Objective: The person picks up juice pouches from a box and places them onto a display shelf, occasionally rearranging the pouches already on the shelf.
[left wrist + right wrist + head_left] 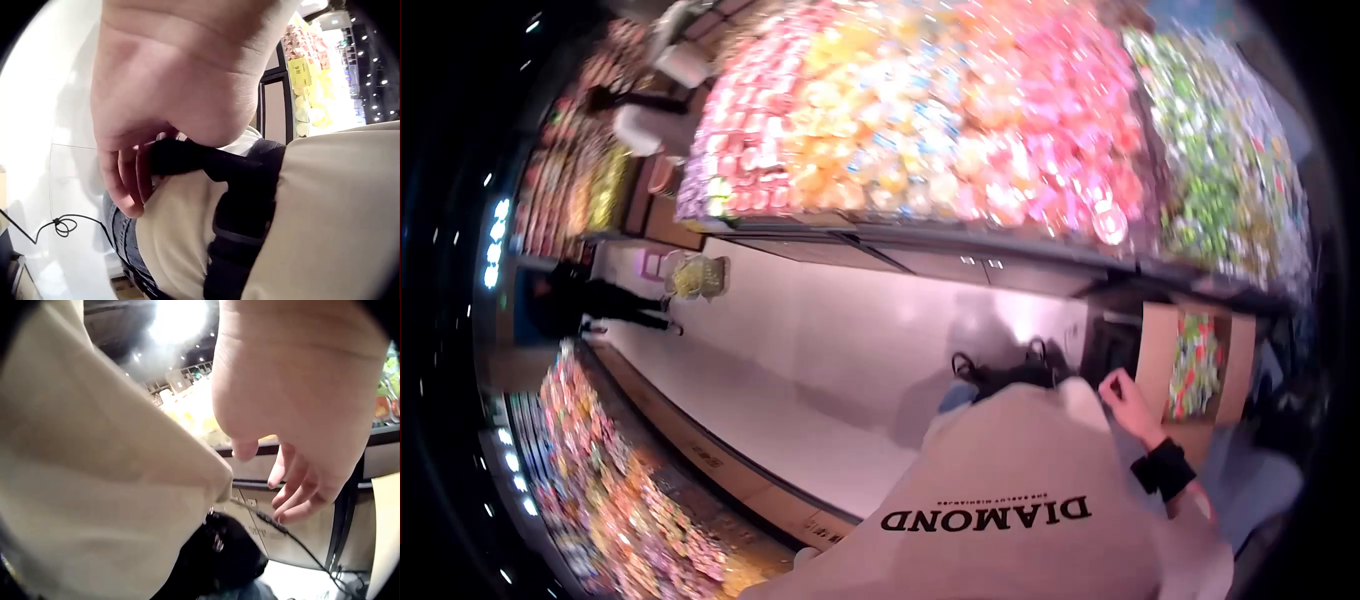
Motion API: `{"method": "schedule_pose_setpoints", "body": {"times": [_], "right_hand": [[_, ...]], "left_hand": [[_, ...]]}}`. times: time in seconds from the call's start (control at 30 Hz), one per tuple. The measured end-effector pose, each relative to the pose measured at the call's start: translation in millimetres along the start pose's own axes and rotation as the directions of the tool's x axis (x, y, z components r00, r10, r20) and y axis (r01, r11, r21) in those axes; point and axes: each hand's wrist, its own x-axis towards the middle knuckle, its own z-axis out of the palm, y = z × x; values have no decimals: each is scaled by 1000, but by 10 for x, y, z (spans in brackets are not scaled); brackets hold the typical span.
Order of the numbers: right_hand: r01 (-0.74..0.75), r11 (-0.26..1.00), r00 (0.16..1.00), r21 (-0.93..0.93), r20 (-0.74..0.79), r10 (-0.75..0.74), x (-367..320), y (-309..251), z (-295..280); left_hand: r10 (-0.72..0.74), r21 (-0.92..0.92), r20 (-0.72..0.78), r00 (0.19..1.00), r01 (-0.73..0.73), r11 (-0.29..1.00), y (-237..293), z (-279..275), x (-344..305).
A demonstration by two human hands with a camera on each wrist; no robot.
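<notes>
My right hand (1135,405) hangs beside the front of the light shirt (990,490). In the right wrist view the fingers of the right hand (300,425) curl loosely, thumb apart from them. A thin black cable (306,550) passes just below those fingertips. The left hand (175,81) shows in the left wrist view, low at the waist, its fingers bent downward. Dark strap-like material (181,157) overlaps its fingers; I cannot tell whether they grip it. A light sleeve (337,200) fills that view's right side.
A long counter heaped with colourful wrapped goods (960,130) runs ahead. An open cardboard box (1240,370) of similar packets stands at the right. Another goods display (620,460) lines the left. A person in dark clothes (590,300) stands near a basket (700,275).
</notes>
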Motion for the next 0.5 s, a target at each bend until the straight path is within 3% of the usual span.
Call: {"method": "schedule_pose_setpoints", "body": {"times": [0.07,0.13,0.17,0.2,0.27,0.33,0.37,0.43,0.5], "right_hand": [[-114,993,993,6,-32,114,-319,121,130],[-173,959,983,224,-23,183,-561,322,318],[-343,817,933,463,69,353,-663,230,377],[-396,703,900,591,98,425,-775,197,475],[-449,705,879,548,129,459,-1030,338,828],[-580,622,803,526,241,545,-1066,213,975],[-579,616,803,533,242,545,-1100,219,1075],[-433,546,880,717,205,430,-1173,232,1232],[-400,565,899,722,189,394,-1191,215,1257]], "left_hand": [[36,75,59,998,-41,996,110,-342,102],[72,142,131,989,-91,986,247,-625,254],[83,169,169,982,-112,979,309,-734,345],[92,190,203,975,-131,973,354,-806,424],[112,225,254,961,-171,959,436,-920,557],[130,249,273,953,-200,948,510,-975,636],[139,259,277,951,-213,942,540,-995,660],[152,267,291,945,-232,935,588,-1009,688],[166,270,297,940,-250,930,635,-1001,701]]}}
